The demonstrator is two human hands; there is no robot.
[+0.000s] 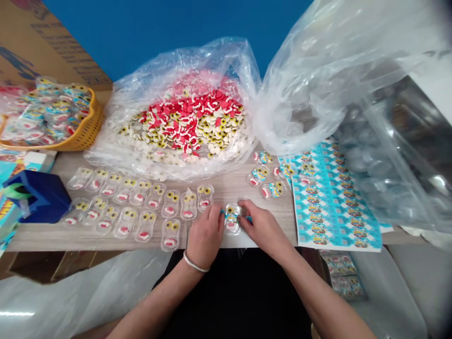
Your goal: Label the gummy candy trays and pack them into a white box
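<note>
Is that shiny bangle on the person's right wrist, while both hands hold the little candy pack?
No, the bangle is on the left wrist, not the right, as the head view shows. The left hand and right hand do both hold the little candy pack.

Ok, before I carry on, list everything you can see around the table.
Held tray: one, clear with blue label, between the hands.
Filled trays: about fifteen, clear with red and yellow candy, left of the hands.
Labelled trays: about five, blue labels, right of the held tray.
Candy bag: one, clear, red, white and yellow candy, back centre.
Label sheet: at least one, blue and white, right.
Plastic bag: one, clear, upper right.
Basket: one, yellow, back left.
Box: one, dark blue, left.
Table: one, wood-grain, below everything.
Left hand: one, on the held tray, bracelet on wrist.
Right hand: one, on the held tray.
</note>
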